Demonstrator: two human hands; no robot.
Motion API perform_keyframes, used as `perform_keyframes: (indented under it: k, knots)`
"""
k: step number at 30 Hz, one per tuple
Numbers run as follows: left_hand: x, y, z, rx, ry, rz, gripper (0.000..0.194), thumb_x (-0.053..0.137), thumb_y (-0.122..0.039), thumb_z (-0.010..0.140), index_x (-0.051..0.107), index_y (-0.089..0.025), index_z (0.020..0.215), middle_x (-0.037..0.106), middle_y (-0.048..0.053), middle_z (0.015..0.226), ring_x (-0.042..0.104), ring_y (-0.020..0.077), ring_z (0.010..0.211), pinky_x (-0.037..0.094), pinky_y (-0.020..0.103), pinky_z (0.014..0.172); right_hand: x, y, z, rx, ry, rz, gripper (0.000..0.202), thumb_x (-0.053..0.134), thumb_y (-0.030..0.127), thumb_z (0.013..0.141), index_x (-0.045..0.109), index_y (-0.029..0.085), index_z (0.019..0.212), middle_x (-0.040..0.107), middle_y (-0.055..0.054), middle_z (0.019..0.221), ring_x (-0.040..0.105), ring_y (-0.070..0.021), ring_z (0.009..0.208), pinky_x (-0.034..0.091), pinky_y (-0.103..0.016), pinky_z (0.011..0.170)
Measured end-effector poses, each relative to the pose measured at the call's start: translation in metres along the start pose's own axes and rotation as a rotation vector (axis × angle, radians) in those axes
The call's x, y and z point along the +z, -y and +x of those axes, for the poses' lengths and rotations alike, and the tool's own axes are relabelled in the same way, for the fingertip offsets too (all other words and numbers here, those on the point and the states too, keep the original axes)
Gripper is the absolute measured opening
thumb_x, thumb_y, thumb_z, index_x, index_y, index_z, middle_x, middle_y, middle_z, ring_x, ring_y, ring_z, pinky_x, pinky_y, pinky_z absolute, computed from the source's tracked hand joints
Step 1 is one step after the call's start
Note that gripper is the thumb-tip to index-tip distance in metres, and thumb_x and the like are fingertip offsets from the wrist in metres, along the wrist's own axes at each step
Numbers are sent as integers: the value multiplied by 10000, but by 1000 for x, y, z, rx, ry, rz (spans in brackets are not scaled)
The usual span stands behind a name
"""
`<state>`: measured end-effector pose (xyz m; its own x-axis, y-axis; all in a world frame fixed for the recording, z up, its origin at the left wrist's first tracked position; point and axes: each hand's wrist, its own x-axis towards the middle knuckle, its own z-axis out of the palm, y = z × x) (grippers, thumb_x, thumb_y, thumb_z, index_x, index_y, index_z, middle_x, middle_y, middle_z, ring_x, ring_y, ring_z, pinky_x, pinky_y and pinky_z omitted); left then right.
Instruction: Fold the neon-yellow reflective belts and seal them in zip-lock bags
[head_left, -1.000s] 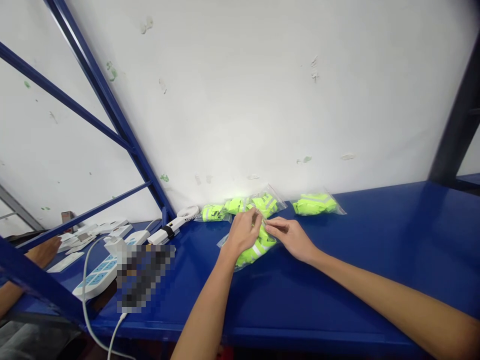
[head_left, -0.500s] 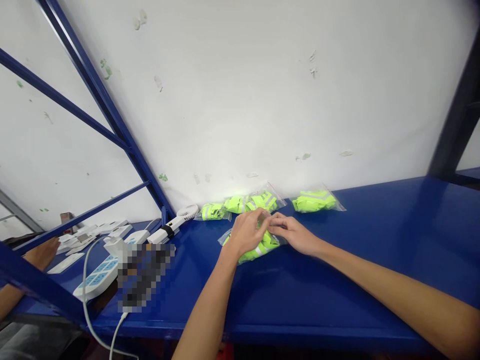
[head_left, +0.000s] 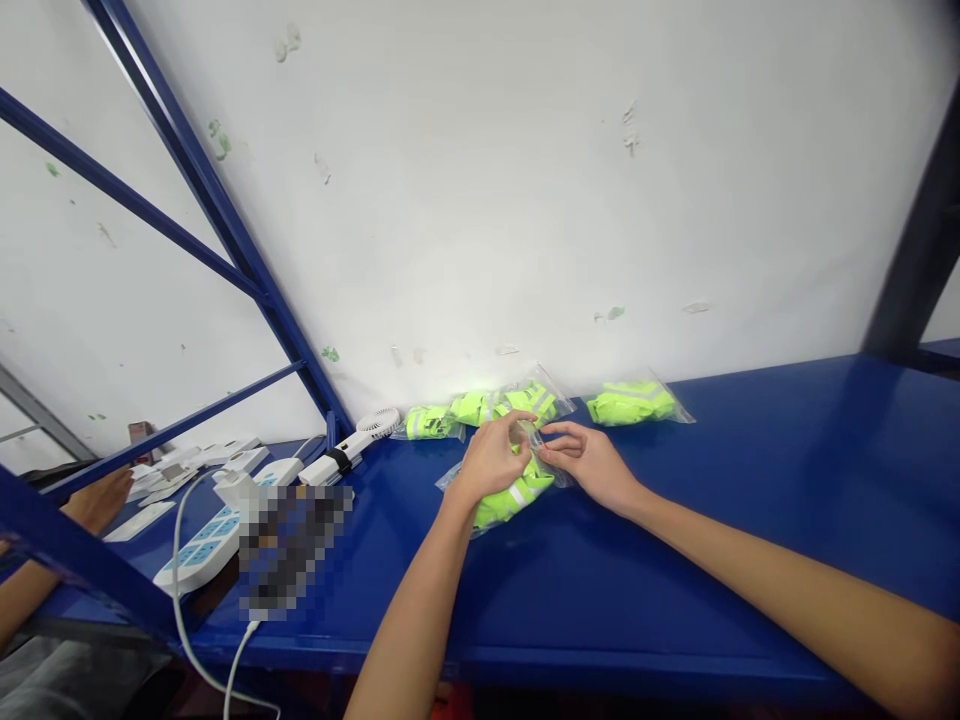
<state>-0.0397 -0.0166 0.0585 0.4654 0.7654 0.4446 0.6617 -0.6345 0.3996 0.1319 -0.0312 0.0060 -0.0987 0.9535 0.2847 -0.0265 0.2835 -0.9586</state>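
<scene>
A clear plastic bag (head_left: 517, 492) holding a folded neon-yellow reflective vest lies on the blue tabletop, partly covered by my hands. My left hand (head_left: 495, 455) curves over its upper left part, thumb and forefinger closed on the bag's edge. From the right, my right hand (head_left: 589, 462) pinches the same edge between thumb and fingertips. Just behind are more bagged yellow vests (head_left: 501, 405) against the wall. Another bagged vest (head_left: 634, 402) rests apart from them, farther right.
On the left lie a white handheld fan (head_left: 352, 445), a power strip (head_left: 214, 545) with white cables and a blurred-out dark object (head_left: 292, 550). Beyond the blue metal frame (head_left: 247, 265), another person's hand (head_left: 97, 500) is near several white items. A white wall (head_left: 480, 200) backs the blue table (head_left: 712, 520).
My hands have drawn slightly apart at the bag's edge, and more of the clear plastic shows between them. The other person's hand shifts a little to the right in view.
</scene>
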Motion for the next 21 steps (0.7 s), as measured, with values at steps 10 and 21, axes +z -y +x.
perform_keyframes:
  k: [10, 21]
  knots:
    - [-1, 0, -2, -35, -50, -22, 257, 446, -360, 908, 647, -200, 919, 698, 16, 808, 620, 165, 705, 451, 261, 662, -3, 4, -1, -54, 90, -150, 326, 618, 462, 780, 700, 156, 705, 638, -18, 636, 515, -135, 563, 397, -252, 517]
    - [1, 2, -1, -28, -38, -28, 289, 427, -380, 932, 646, -195, 901, 714, 37, 852, 648, 188, 789, 452, 272, 687, 1, 4, -5, -117, 71, -203, 309, 564, 455, 824, 634, 175, 714, 573, 7, 607, 471, -128, 540, 370, -253, 523]
